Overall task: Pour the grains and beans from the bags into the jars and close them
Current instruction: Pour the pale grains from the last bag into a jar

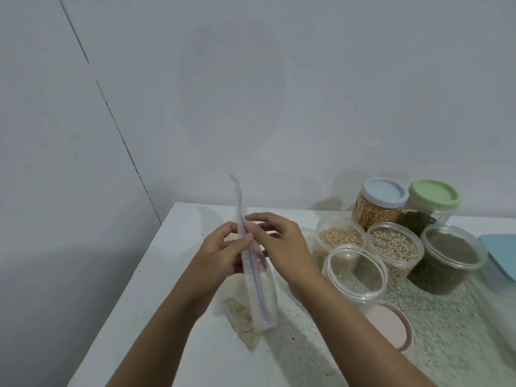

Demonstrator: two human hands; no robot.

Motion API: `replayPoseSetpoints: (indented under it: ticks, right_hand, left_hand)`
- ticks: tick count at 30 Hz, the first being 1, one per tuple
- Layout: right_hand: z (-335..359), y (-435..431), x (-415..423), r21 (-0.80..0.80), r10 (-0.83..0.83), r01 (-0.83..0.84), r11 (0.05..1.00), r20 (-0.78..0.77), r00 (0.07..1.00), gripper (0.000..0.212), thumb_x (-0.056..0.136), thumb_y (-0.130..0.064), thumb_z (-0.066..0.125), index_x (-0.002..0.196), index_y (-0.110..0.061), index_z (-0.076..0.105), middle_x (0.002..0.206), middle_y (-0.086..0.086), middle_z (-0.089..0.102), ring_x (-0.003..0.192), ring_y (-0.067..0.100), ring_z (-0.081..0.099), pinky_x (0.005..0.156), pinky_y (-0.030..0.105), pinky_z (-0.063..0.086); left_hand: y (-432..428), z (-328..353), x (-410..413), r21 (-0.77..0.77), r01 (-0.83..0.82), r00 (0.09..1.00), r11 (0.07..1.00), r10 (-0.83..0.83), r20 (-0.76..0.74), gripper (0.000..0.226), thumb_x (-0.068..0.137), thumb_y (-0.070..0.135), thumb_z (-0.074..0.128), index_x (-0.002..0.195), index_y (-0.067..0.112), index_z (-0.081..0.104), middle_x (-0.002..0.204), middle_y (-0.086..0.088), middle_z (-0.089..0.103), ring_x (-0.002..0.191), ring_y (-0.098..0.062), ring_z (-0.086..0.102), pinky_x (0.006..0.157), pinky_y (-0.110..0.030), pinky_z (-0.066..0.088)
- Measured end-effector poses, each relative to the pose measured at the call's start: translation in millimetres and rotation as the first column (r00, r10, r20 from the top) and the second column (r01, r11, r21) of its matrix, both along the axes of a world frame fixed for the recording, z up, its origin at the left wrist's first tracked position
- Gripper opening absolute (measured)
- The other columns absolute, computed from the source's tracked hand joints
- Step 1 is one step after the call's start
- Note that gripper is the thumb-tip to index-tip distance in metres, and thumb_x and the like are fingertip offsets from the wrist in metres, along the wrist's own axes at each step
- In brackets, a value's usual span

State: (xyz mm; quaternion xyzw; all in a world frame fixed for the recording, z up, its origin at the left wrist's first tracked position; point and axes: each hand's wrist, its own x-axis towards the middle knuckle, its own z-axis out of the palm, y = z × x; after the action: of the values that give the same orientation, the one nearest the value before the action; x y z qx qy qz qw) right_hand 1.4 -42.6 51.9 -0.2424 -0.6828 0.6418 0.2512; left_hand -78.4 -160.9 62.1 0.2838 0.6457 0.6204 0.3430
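A clear zip bag (258,286) with pale grain in its bottom stands upright on the white counter (173,317), its zip strip facing me. My left hand (220,252) pinches the strip from the left. From the right, my right hand (275,238) pinches the same strip. An empty lidless jar (356,275) stands just right of the bag. Behind it are three lidless jars: one of pale beans (339,237), one of speckled beans (395,247), one of dark green grains (449,258).
Two lidded jars stand at the back: a blue-lidded one (377,203) with yellow grains and a green-lidded one (431,201). A pink lid (389,326) lies near the empty jar. A blue lid (502,252) sits at the right edge. Walls close in behind and on the left.
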Motion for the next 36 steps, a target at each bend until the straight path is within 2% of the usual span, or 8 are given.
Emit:
replayPoseSetpoints:
  ticks: [4,10,16,22,26,29,32,36]
  right_hand:
    - [-7,1,16,0.002,0.038,-0.038,0.999,-0.020,0.999,0.012,0.098,-0.024,0.067,0.101,-0.025,0.078,0.096,-0.003,0.075,0.087,0.014,0.071,0.074,0.020,0.056]
    - [-17,3,24,0.109,0.046,-0.044,0.993,-0.013,0.999,0.009,0.092,-0.029,0.074,0.100,-0.027,0.079,0.090,0.000,0.074,0.086,0.018,0.069,0.086,0.036,0.058]
    - [-15,9,13,0.066,0.024,-0.022,0.998,-0.032,0.999,0.010,0.092,-0.020,0.075,0.083,-0.016,0.075,0.076,0.012,0.069,0.086,0.041,0.068,0.083,0.057,0.056]
    - [-13,14,3,0.150,-0.025,0.022,0.988,0.017,1.000,0.016,0.092,-0.016,0.073,0.077,-0.020,0.072,0.073,0.004,0.069,0.076,0.032,0.066,0.079,0.049,0.058]
    - [-11,24,0,0.158,-0.163,0.163,0.974,-0.018,0.987,0.015,0.095,-0.012,0.069,0.081,-0.017,0.072,0.069,-0.004,0.065,0.067,0.013,0.059,0.072,0.033,0.053]
    - [-5,28,-1,0.183,-0.211,0.205,0.962,0.014,0.977,0.013,0.099,-0.012,0.061,0.092,-0.017,0.070,0.078,-0.007,0.063,0.066,-0.001,0.054,0.062,0.013,0.043]
    - [2,27,-3,0.242,-0.177,0.155,0.958,0.075,0.981,0.025,0.096,-0.006,0.054,0.108,-0.027,0.058,0.098,-0.001,0.058,0.076,0.005,0.054,0.065,0.021,0.043]
    - [9,27,-8,0.442,-0.128,0.064,0.895,0.117,0.985,0.039,0.087,0.001,0.048,0.110,-0.030,0.055,0.112,-0.001,0.046,0.098,0.015,0.054,0.076,0.036,0.051]
  left_hand:
    - [-1,-15,12,-0.014,0.016,1.000,1.000,-0.016,0.001,0.036,0.106,0.044,0.043,0.118,0.017,0.063,0.107,-0.023,0.072,0.099,-0.041,0.071,0.089,-0.051,0.057]
    - [-3,-22,6,-0.020,0.006,0.991,1.000,-0.009,-0.132,0.029,0.108,0.027,0.047,0.108,0.013,0.072,0.096,-0.008,0.071,0.076,-0.018,0.063,0.072,-0.033,0.051]
    - [5,-21,-4,0.020,-0.003,0.989,1.000,0.006,-0.148,0.030,0.106,0.019,0.051,0.096,-0.002,0.069,0.082,-0.020,0.065,0.074,-0.021,0.057,0.069,-0.033,0.048]
    - [10,-26,-10,0.085,-0.088,0.984,0.993,0.100,-0.147,0.028,0.102,0.019,0.057,0.090,-0.001,0.072,0.071,-0.013,0.063,0.066,-0.021,0.053,0.062,-0.031,0.045]
    - [-4,-18,-33,0.186,-0.241,0.957,0.953,0.264,-0.116,0.028,0.095,0.020,0.063,0.082,-0.006,0.066,0.062,-0.013,0.056,0.056,-0.021,0.049,0.059,-0.032,0.040]
    - [-18,-15,-59,0.161,-0.365,0.878,0.917,0.396,-0.269,0.026,0.095,0.009,0.065,0.070,0.004,0.069,0.057,-0.013,0.052,0.052,-0.018,0.046,0.060,-0.030,0.040]
    - [-31,-11,-71,0.218,-0.404,0.790,0.888,0.459,-0.406,0.031,0.088,0.012,0.065,0.057,0.014,0.064,0.050,-0.010,0.048,0.049,-0.016,0.045,0.054,-0.023,0.040]
    - [-33,-11,-69,0.256,-0.175,0.850,0.951,0.277,-0.449,0.037,0.090,0.005,0.066,0.055,0.019,0.064,0.052,0.001,0.052,0.052,-0.015,0.048,0.055,-0.021,0.042]
